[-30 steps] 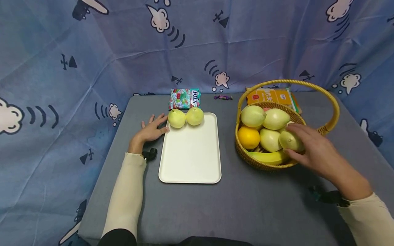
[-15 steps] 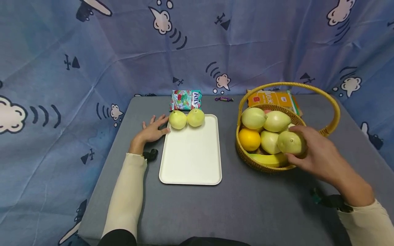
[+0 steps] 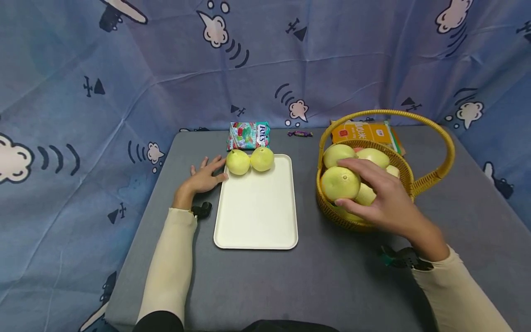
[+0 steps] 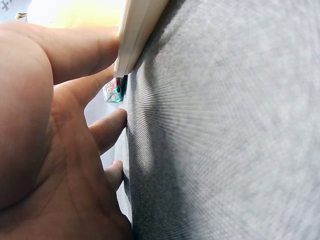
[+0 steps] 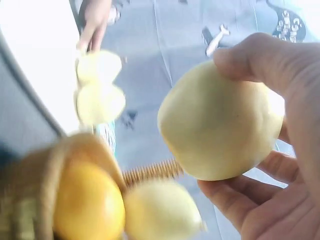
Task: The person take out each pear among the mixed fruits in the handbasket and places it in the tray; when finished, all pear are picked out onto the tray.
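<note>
I have my right hand [image 3: 386, 198] gripping a pale-green fruit [image 3: 340, 183] over the basket [image 3: 330, 215], where other fruit [image 3: 375, 157] is left, and my spread left hand [image 3: 202, 179] touching the tray [image 3: 255, 210], two fruits [image 3: 262, 159] already on it.

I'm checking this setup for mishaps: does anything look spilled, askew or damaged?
Nothing stands out as spilled, askew or damaged. Two pale green fruits sit side by side at the far end of the white tray, and the right hand holds a similar fruit over the basket.
</note>
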Demonstrator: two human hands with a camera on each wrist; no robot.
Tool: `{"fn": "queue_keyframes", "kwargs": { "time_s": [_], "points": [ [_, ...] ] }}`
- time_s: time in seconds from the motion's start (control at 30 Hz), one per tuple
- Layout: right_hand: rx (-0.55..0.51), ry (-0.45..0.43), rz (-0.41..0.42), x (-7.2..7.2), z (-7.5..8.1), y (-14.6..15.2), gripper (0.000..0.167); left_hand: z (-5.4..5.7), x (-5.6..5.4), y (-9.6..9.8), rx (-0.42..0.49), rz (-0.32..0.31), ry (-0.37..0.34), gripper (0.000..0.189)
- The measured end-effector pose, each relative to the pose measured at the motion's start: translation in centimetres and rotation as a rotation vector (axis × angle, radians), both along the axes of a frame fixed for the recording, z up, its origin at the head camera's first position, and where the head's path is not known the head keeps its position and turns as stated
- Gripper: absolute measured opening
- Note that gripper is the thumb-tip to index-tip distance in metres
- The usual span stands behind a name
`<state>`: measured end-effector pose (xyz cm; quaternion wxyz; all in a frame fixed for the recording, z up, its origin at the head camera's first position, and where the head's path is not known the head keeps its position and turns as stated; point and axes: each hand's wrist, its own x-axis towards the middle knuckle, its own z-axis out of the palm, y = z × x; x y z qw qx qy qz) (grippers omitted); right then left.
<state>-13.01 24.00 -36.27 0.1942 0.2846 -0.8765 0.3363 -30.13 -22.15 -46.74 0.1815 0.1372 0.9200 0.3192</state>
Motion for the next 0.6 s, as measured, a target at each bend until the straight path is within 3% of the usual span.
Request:
{"fn": "queue_keyframes", "kwargs": {
  "time_s": [0.1, 0.33, 0.6],
  "points": [
    [-0.015, -0.030, 0.059, -1.0, -0.3, -1.9, 0.087, -0.1, -0.1, 0.0, 0.003, 0.002, 0.001, 0.072],
    [-0.085, -0.204, 0.144, -2.9, -1.3, -6.4, 0.080, -0.2, -0.1, -0.1, 0.000, -0.001, 0.008, 0.072],
    [-0.166, -0.262, 0.267, -5.2, -2.8, -10.7, 0.075, -0.3, -0.2, -0.1, -0.005, -0.006, 0.013, 0.071]
  ]
}}
